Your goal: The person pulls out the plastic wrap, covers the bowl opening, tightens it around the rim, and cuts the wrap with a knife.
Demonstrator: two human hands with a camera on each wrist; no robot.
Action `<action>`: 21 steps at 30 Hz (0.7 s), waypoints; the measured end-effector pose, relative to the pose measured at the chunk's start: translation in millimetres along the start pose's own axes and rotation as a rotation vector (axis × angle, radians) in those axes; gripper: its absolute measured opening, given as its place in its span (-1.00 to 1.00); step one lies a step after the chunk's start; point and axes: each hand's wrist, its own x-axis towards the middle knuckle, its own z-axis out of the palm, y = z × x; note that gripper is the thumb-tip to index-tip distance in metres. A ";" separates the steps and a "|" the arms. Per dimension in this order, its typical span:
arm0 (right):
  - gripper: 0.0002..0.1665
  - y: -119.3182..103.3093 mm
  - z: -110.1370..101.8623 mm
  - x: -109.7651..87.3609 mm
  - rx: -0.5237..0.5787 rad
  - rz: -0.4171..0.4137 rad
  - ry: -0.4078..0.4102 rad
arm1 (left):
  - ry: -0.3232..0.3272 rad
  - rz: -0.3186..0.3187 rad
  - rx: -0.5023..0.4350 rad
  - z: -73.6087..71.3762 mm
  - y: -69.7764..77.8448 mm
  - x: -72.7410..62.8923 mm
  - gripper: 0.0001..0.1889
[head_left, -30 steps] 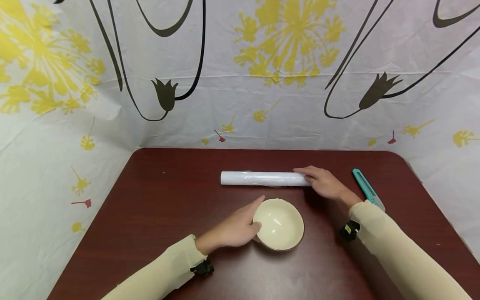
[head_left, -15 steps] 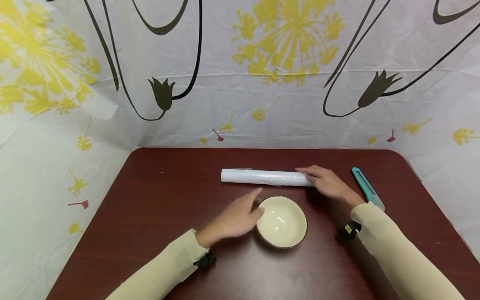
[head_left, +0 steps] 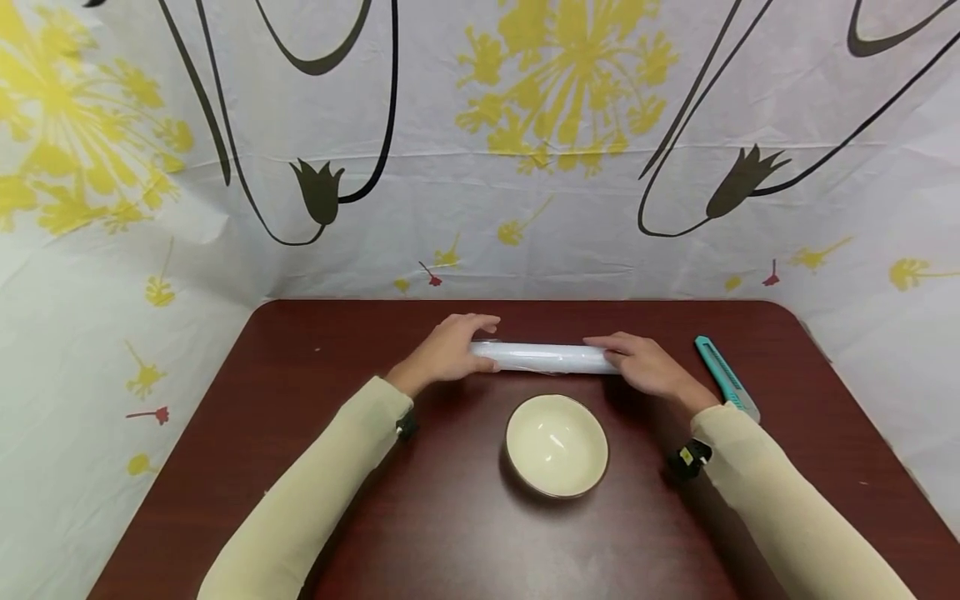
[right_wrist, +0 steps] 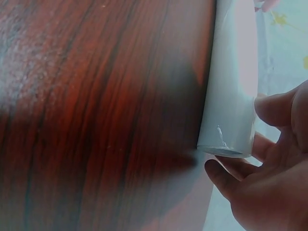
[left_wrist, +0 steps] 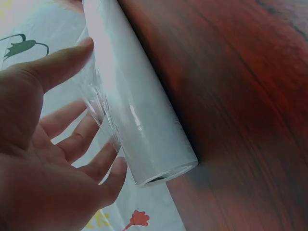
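Note:
A white roll of cling film [head_left: 551,358] lies crosswise toward the back of the table, loose clear film along its side. At its left end is my left hand [head_left: 453,348], thumb and fingers spread around the roll. In the left wrist view, the fingers [left_wrist: 79,137] lie behind the loose film, and the thumb is close to the roll's side. My right hand [head_left: 643,362] holds the right end. The right wrist view shows its thumb against the roll [right_wrist: 231,91] and the other fingers around the end, partly hidden.
A cream bowl [head_left: 557,446] with a dark rim stands in front of the roll. A teal utility knife [head_left: 723,375] lies to the right, beside my right forearm. A flower-patterned white sheet [head_left: 420,208] hangs behind the dark red table [head_left: 360,333].
My left hand has let go of the bowl and moved up and left to the roll's left end. The bowl stays on the table. My right hand stays at the right end.

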 end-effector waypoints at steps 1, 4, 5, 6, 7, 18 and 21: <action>-0.50 13.6 3.2 3.1 0.007 -0.025 0.011 | -0.012 0.001 0.000 0.0 -0.2 2.7 -0.29; -0.50 42.3 11.2 9.8 -0.001 -0.084 0.040 | -0.017 0.000 0.006 0.3 0.1 7.9 -0.56; -0.50 42.7 11.6 10.6 -0.003 -0.092 0.046 | -0.012 0.003 0.008 0.2 0.4 9.0 -0.67; -0.51 40.0 12.0 11.2 -0.007 -0.097 0.057 | -0.008 0.004 0.014 0.1 0.9 9.7 -0.78; -0.51 33.1 12.7 12.0 -0.009 -0.099 0.065 | 0.000 0.006 0.016 -0.1 1.0 9.9 -0.87; -0.53 -55.5 22.1 19.0 -0.160 -0.136 0.095 | 0.109 -0.030 -0.093 -5.2 5.2 8.4 -0.93; -0.52 -53.7 24.5 21.9 -0.189 -0.143 0.105 | 0.146 -0.023 -0.118 -5.5 6.3 8.4 -0.94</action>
